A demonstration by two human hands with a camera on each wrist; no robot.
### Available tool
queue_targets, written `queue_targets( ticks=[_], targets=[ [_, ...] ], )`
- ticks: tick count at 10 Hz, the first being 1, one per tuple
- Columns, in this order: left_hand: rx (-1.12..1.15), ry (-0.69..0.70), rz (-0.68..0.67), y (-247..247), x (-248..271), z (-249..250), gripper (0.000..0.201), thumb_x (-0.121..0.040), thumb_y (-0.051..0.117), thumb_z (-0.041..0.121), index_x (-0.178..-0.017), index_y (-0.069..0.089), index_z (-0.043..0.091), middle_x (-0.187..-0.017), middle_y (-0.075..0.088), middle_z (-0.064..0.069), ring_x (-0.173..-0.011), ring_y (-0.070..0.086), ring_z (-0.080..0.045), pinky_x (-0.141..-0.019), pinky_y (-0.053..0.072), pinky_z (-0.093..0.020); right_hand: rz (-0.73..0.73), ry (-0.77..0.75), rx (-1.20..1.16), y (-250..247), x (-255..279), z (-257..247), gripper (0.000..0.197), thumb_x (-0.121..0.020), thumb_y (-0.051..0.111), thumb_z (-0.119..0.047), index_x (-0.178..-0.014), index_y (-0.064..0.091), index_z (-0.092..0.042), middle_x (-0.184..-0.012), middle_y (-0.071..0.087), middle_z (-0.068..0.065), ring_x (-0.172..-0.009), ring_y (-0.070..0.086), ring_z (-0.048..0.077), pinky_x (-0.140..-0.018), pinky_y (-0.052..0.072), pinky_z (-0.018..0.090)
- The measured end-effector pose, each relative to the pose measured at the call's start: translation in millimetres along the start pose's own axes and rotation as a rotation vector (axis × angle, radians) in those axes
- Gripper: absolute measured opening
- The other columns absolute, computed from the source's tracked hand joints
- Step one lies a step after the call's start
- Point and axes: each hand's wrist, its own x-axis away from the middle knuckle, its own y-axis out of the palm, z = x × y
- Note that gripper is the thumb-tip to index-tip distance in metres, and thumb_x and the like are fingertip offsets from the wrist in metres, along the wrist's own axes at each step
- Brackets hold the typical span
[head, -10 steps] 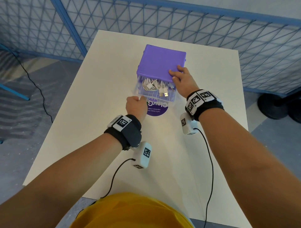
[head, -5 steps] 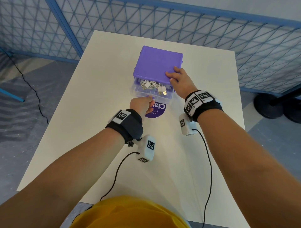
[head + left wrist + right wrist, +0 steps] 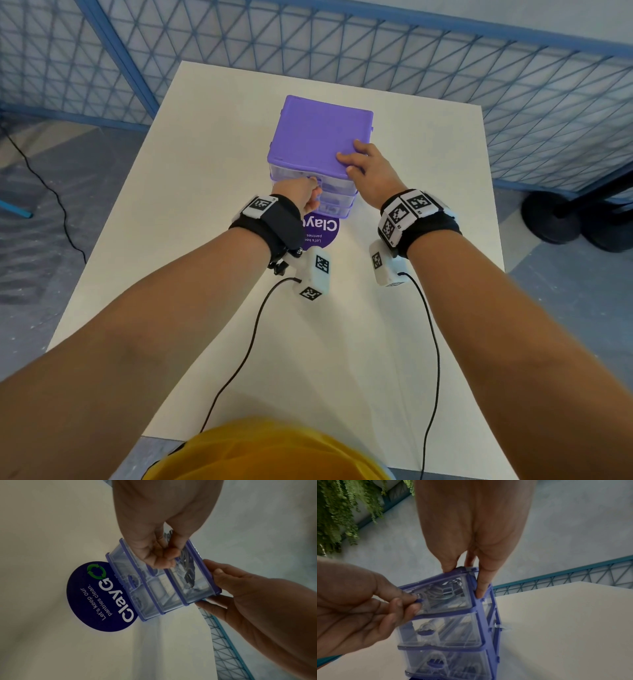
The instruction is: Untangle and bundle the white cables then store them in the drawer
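Left hand (image 3: pixel 356 609) pinches the small purple knob (image 3: pixel 419 600) on the top drawer (image 3: pixel 447 596), thumb above and fingertip below, drawer front flush with the purple frame. Inside it, through the clear front, the white cables (image 3: pixel 441 591) lie coiled. Right hand (image 3: pixel 368 169) presses on the near right corner of the drawer unit (image 3: pixel 320 137), fingers flat on the purple lid, thumb down its right side. Two more clear drawers sit below. The unit stands mid-table (image 3: pixel 205 171), just beyond a round purple sticker (image 3: pixel 96 597).
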Motion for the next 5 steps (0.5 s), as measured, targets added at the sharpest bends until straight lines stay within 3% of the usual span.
queue_targets(
  ticks=[1,2,3,4,5],
  targets=[
    [-0.007,0.018,-0.010,-2,-2,-2,0.024,-0.093,0.051,0.013,-0.070,0.052,0.011,-0.038,0.057,0.005,-0.028,0.048,0.000,-0.039,0.045,-0.012,0.002,-0.001,-0.022,-1,-3,2,0.036,-0.095,0.039,-0.011,-0.129,0.048,-0.012,-0.152,0.023,0.010,-0.140,0.024,0.022,-0.108,0.017,0.019],
    [-0.039,0.025,-0.021,-4,-4,-5,0.022,-0.093,0.052,0.016,-0.071,0.053,0.013,-0.060,0.057,0.001,-0.036,0.050,-0.001,-0.040,0.046,-0.012,-0.002,-0.012,-0.026,0,-2,4,0.036,-0.095,0.038,-0.011,-0.130,0.047,-0.013,-0.153,0.021,0.009,-0.141,0.022,0.022,-0.111,0.017,0.022],
    [-0.151,0.016,-0.079,-7,-3,-5,0.019,-0.093,0.051,0.020,-0.074,0.052,0.015,-0.068,0.055,0.002,-0.051,0.048,-0.005,-0.047,0.045,-0.017,0.004,-0.035,0.006,4,2,6,0.038,-0.096,0.036,-0.013,-0.133,0.043,-0.015,-0.155,0.016,0.007,-0.141,0.022,0.021,-0.112,0.017,0.023],
    [-0.252,-0.001,-0.125,-12,2,-2,0.011,-0.092,0.051,0.020,-0.081,0.053,0.016,-0.070,0.054,0.003,-0.057,0.047,-0.008,-0.055,0.042,-0.021,0.109,-0.053,-0.024,6,7,0,0.040,-0.095,0.038,-0.013,-0.134,0.041,-0.015,-0.155,0.017,0.007,-0.140,0.025,0.020,-0.108,0.020,0.019],
    [-0.437,0.018,-0.185,-25,12,-14,0.006,-0.090,0.051,0.023,-0.092,0.054,0.018,-0.076,0.056,0.004,-0.062,0.049,-0.010,-0.058,0.041,-0.022,0.327,-0.098,-0.149,34,49,6,0.039,-0.090,0.045,-0.011,-0.128,0.047,-0.013,-0.147,0.031,0.012,-0.131,0.038,0.021,-0.104,0.030,0.021]
  ],
)
